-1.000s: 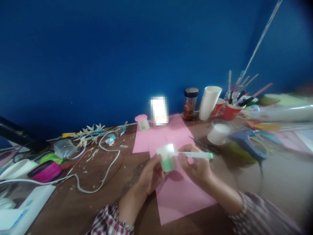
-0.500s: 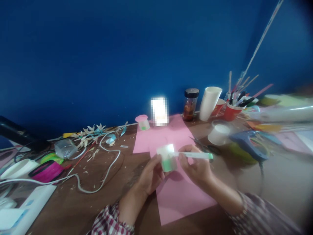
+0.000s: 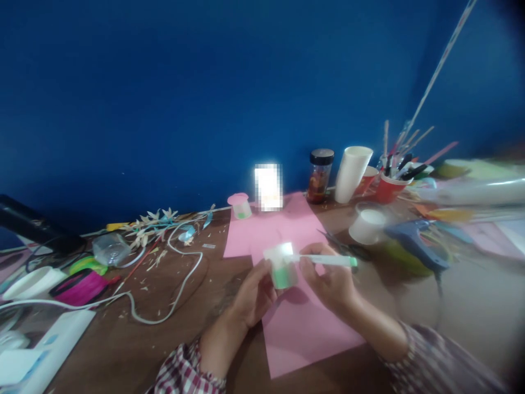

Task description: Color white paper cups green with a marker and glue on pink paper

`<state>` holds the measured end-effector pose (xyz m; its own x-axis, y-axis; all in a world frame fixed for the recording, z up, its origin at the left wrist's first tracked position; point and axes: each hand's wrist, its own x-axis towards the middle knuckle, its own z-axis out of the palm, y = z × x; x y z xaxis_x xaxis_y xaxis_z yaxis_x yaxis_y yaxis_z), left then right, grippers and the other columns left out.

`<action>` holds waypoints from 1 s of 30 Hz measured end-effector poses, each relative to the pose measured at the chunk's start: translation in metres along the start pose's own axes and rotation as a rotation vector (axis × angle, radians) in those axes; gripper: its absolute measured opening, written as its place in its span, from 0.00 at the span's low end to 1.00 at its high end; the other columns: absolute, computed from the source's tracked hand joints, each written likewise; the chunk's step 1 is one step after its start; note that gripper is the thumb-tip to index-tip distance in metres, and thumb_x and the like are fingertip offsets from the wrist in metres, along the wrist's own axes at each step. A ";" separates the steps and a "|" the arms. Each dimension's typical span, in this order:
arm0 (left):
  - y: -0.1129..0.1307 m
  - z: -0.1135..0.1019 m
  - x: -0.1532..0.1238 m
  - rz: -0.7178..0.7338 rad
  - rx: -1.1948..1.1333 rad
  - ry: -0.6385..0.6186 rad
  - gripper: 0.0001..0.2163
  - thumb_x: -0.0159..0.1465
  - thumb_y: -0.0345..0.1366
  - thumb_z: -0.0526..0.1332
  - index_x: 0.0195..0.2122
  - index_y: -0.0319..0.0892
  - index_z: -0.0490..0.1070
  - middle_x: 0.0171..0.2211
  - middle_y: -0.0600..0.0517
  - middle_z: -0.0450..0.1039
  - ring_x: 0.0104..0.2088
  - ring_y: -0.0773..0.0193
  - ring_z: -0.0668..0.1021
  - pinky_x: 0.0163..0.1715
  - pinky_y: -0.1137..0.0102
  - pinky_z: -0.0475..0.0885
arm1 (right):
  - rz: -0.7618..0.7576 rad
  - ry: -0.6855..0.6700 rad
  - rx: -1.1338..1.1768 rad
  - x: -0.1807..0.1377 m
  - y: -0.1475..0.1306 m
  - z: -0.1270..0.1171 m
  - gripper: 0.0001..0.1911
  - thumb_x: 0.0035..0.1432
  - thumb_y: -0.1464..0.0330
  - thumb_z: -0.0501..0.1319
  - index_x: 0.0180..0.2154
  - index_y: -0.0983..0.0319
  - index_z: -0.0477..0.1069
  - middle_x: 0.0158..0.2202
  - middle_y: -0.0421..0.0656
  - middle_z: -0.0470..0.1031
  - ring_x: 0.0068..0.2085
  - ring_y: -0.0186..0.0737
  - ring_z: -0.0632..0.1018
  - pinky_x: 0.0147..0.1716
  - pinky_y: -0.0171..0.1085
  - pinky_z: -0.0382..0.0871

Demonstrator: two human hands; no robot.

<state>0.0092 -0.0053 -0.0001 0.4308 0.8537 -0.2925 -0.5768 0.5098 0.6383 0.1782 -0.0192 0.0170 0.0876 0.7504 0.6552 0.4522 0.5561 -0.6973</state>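
My left hand [image 3: 256, 293] is closed around the lower left side of a small white paper cup [image 3: 283, 265] with a green patch on its lower part. In my right hand [image 3: 330, 279] I pinch a white marker [image 3: 328, 260] with a green end pointing right. The marker's other end is at the cup's right side; whether it touches cannot be made out. Both hands are above pink paper sheets [image 3: 303, 334]. Farther back on the pink paper stands a similar small cup [image 3: 241, 209] with green at its bottom and a pink round piece on top.
At the back are a dark-lidded jar [image 3: 320, 175], stacked white cups [image 3: 353, 174] and a red cup of pens [image 3: 391, 186]. Scissors [image 3: 344, 243], a clear tub [image 3: 368, 224] and a blue glue gun [image 3: 418, 241] lie right. A white cable [image 3: 180, 295] and tape rolls [image 3: 77, 287] are left.
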 end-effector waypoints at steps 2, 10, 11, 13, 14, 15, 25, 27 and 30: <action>0.000 -0.001 0.000 -0.001 -0.006 -0.006 0.12 0.65 0.37 0.58 0.45 0.36 0.74 0.38 0.46 0.79 0.35 0.61 0.78 0.36 0.68 0.71 | 0.000 -0.004 -0.005 0.000 0.001 0.000 0.02 0.58 0.71 0.59 0.33 0.60 0.68 0.26 0.38 0.74 0.26 0.34 0.75 0.23 0.30 0.70; 0.000 -0.002 0.001 -0.005 0.002 -0.028 0.14 0.65 0.38 0.58 0.47 0.36 0.73 0.41 0.44 0.78 0.39 0.58 0.78 0.41 0.66 0.71 | 0.020 -0.007 0.008 -0.001 0.003 0.001 0.01 0.58 0.71 0.59 0.33 0.60 0.68 0.26 0.38 0.74 0.25 0.34 0.75 0.21 0.30 0.69; 0.000 -0.001 0.000 -0.004 0.003 -0.029 0.14 0.65 0.38 0.58 0.47 0.36 0.73 0.41 0.44 0.78 0.39 0.58 0.78 0.41 0.66 0.71 | 0.022 -0.004 0.003 -0.001 0.002 0.001 0.01 0.58 0.71 0.59 0.33 0.60 0.69 0.26 0.38 0.74 0.25 0.34 0.75 0.21 0.30 0.69; 0.000 0.000 0.000 0.000 0.007 -0.032 0.14 0.65 0.38 0.58 0.47 0.36 0.74 0.40 0.44 0.78 0.38 0.59 0.78 0.40 0.66 0.71 | 0.021 -0.004 -0.006 0.001 0.000 0.000 0.01 0.58 0.71 0.59 0.32 0.60 0.68 0.26 0.39 0.74 0.25 0.34 0.75 0.21 0.30 0.70; 0.000 0.000 0.000 0.000 0.007 -0.033 0.13 0.65 0.38 0.58 0.46 0.36 0.74 0.40 0.44 0.78 0.37 0.59 0.78 0.39 0.67 0.71 | 0.020 -0.001 -0.011 0.001 -0.001 0.000 0.02 0.58 0.71 0.59 0.32 0.60 0.68 0.26 0.39 0.74 0.25 0.35 0.75 0.21 0.31 0.70; 0.000 0.000 0.000 0.000 0.007 -0.032 0.13 0.65 0.38 0.58 0.46 0.36 0.74 0.40 0.44 0.78 0.37 0.60 0.78 0.38 0.67 0.71 | 0.018 0.000 -0.015 0.002 -0.001 0.000 0.02 0.58 0.70 0.59 0.32 0.60 0.68 0.25 0.39 0.74 0.25 0.35 0.75 0.22 0.31 0.70; -0.001 -0.001 0.001 -0.002 -0.003 -0.011 0.13 0.65 0.38 0.59 0.45 0.37 0.74 0.39 0.45 0.78 0.37 0.60 0.77 0.38 0.66 0.71 | 0.015 0.002 0.015 0.001 0.001 0.000 0.02 0.58 0.72 0.59 0.32 0.60 0.68 0.26 0.39 0.73 0.26 0.34 0.74 0.25 0.32 0.70; -0.001 -0.002 0.001 -0.003 -0.003 0.000 0.12 0.64 0.38 0.59 0.45 0.37 0.75 0.38 0.46 0.78 0.36 0.60 0.77 0.39 0.66 0.71 | 0.020 0.001 0.024 0.000 0.002 0.000 0.02 0.58 0.72 0.59 0.32 0.60 0.68 0.26 0.38 0.73 0.26 0.34 0.74 0.25 0.32 0.70; -0.001 -0.002 0.002 -0.006 -0.006 0.017 0.12 0.64 0.38 0.60 0.44 0.36 0.75 0.37 0.46 0.78 0.36 0.60 0.77 0.40 0.65 0.71 | 0.028 0.009 0.029 0.000 0.001 0.000 0.02 0.58 0.71 0.59 0.32 0.60 0.68 0.25 0.38 0.72 0.25 0.34 0.73 0.23 0.31 0.69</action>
<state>0.0092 -0.0041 -0.0023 0.4229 0.8521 -0.3084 -0.5780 0.5157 0.6325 0.1785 -0.0189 0.0164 0.1076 0.7628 0.6376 0.4235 0.5451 -0.7236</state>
